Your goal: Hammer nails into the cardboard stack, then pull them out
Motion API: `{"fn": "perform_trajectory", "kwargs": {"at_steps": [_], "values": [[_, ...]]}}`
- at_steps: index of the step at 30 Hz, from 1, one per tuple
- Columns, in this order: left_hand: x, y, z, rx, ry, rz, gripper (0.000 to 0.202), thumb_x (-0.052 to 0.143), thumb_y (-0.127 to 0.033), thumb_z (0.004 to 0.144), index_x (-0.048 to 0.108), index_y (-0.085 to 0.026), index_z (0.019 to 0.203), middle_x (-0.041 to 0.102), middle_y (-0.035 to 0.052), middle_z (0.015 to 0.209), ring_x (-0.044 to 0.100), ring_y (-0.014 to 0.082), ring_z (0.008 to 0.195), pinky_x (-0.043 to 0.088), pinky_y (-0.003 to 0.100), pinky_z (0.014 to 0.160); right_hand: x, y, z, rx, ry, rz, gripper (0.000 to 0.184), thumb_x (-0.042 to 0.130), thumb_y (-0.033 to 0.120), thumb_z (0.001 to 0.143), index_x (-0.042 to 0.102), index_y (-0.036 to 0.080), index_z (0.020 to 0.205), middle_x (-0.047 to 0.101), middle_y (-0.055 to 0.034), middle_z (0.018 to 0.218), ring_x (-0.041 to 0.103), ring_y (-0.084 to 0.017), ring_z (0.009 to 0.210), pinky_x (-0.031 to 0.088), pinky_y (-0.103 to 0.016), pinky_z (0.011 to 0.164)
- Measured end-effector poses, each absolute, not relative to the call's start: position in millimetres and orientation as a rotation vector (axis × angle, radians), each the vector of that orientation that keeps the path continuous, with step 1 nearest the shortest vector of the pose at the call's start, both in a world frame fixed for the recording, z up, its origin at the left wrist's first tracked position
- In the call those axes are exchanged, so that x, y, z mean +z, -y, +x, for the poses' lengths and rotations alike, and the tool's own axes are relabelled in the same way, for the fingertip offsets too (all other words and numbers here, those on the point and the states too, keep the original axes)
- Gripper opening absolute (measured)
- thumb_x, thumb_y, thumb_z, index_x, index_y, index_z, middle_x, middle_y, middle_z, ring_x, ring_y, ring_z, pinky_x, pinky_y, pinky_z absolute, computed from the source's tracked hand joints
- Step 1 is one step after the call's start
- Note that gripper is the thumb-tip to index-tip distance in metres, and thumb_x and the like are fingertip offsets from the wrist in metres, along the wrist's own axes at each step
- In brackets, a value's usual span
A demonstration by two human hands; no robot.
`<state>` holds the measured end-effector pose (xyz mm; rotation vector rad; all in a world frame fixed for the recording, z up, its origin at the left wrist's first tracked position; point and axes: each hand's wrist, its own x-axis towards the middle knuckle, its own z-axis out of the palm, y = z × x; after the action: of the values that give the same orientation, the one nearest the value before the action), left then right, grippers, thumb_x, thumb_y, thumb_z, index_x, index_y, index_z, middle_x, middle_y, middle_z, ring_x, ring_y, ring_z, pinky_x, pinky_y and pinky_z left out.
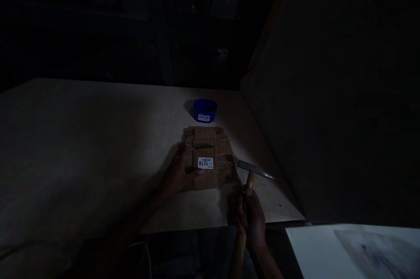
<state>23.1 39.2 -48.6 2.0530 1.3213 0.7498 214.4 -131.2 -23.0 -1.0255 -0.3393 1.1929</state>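
Observation:
A layered brown cardboard piece (220, 156) lies on the wooden tabletop. It bears a white label printed 1218, upside down from here, a row of dark zigzag marks and torn, frayed edges. At its left side my left hand (179, 173) grips it, thumb over the top near the label. To the right, my right hand (252, 215) is closed round the wooden handle of a hammer (251, 180). The hammer's metal head is just right of the cardboard, apart from it, with its narrow end pointing right.
A small blue bin (205, 115) with a white label stands behind the cardboard. A dark upright panel (328, 117) bounds the tabletop (98, 139) on the right. A white sheet (315, 248) lies at the lower right, and a pale cable (146, 250) hangs below the front edge. Light is dim.

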Motion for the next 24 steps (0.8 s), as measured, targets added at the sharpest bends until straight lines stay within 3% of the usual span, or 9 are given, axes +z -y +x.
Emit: {"fn": "perform_trajectory", "kwargs": {"at_steps": [6,11,15,17,21,24], "values": [[-53.9,-47.5,53.8,0.749,-1.248,2.115,0.103,0.076,-0.050,0.075,0.018,-0.021,0.155,0.025,0.0208,0.161,0.025,0.0357,0.148,0.031,0.054,0.117,-14.2,147.5,221.4,1.098,0.291,-1.167,0.042,0.070,0.060,0.079,0.054,0.021,0.081,0.048,0.0083,0.049,0.029,-0.005,0.030,0.024,-0.016,0.028],[-56.8,-48.9,94.9,0.769,-1.132,2.190,0.098,0.075,-0.048,0.077,0.022,-0.019,0.154,0.026,0.0218,0.160,0.024,0.0349,0.149,0.031,0.052,0.118,-19.1,168.9,229.2,1.027,0.212,-1.264,0.044,0.079,0.058,0.071,0.064,0.021,0.091,0.055,0.0034,0.063,0.049,-0.010,0.049,0.041,-0.018,0.042],[-59.2,-41.1,130.5,0.732,-1.054,2.214,0.100,0.075,-0.051,0.076,0.022,-0.019,0.155,0.027,0.0213,0.160,0.025,0.0350,0.148,0.032,0.052,0.117,-44.4,188.8,227.7,0.943,0.085,-1.262,0.048,0.079,0.057,0.071,0.067,0.025,0.103,0.068,-0.0044,0.086,0.064,-0.019,0.072,0.053,-0.025,0.056],[-59.9,-36.0,146.4,0.708,-1.018,2.222,0.100,0.074,-0.052,0.077,0.021,-0.018,0.155,0.025,0.0217,0.161,0.024,0.0348,0.149,0.031,0.051,0.118,-53.4,195.6,224.7,0.922,0.031,-1.248,0.048,0.077,0.056,0.073,0.066,0.026,0.109,0.067,-0.0047,0.090,0.065,-0.019,0.076,0.054,-0.025,0.059],[-58.1,-28.7,167.2,0.705,-0.937,2.233,0.100,0.071,-0.054,0.080,0.019,-0.017,0.157,0.021,0.0215,0.162,0.019,0.0345,0.150,0.028,0.050,0.120,-47.1,197.9,225.4,0.940,0.072,-1.200,0.045,0.073,0.057,0.078,0.064,0.024,0.107,0.056,0.0011,0.069,0.053,-0.012,0.056,0.045,-0.021,0.048],[-53.9,-26.8,165.6,0.792,-0.895,2.202,0.093,0.067,-0.052,0.084,0.020,-0.018,0.156,0.024,0.0205,0.161,0.022,0.0342,0.150,0.029,0.052,0.119,-27.8,197.3,235.0,1.000,0.214,-1.210,0.043,0.069,0.056,0.082,0.065,0.022,0.108,0.054,0.0023,0.063,0.049,-0.012,0.052,0.042,-0.021,0.045]]}}
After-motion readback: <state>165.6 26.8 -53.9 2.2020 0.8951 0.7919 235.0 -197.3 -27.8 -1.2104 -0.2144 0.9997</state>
